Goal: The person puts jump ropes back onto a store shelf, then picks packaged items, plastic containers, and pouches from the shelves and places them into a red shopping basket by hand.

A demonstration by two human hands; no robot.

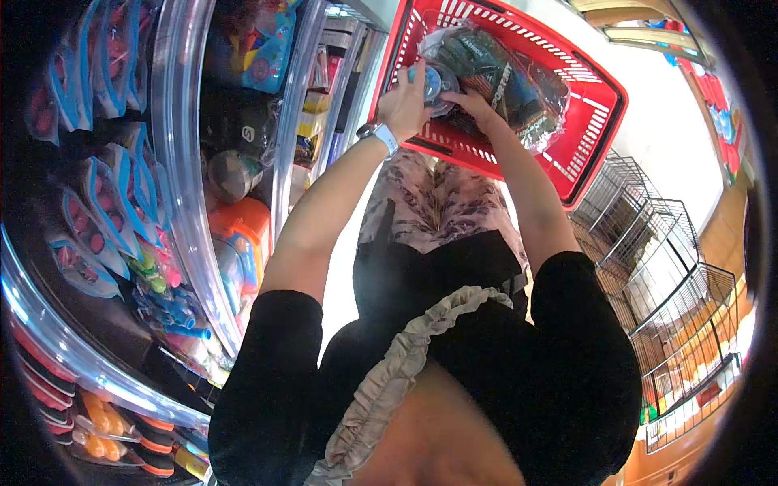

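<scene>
Inside a red shopping basket [596,134], both hands are at a round blue item with a clear rim [438,83]; its exact kind I cannot make out. My left hand [403,105], with a watch [379,136] on the wrist, grips its left side, fingers over the top. On its lower right edge, my right hand [472,108] holds it between thumb and fingers. Dark green packages in clear plastic wrap [519,89] lie in the basket beside and beneath it. Part of the round item is hidden by my fingers.
Shelves with clear curved edges [182,121] run along the left, stocked with blue-edged pouches [105,194], an orange item [243,235] and other packaged goods. On the right stand black wire racks [640,219]. My legs in patterned trousers [438,194] are below the basket.
</scene>
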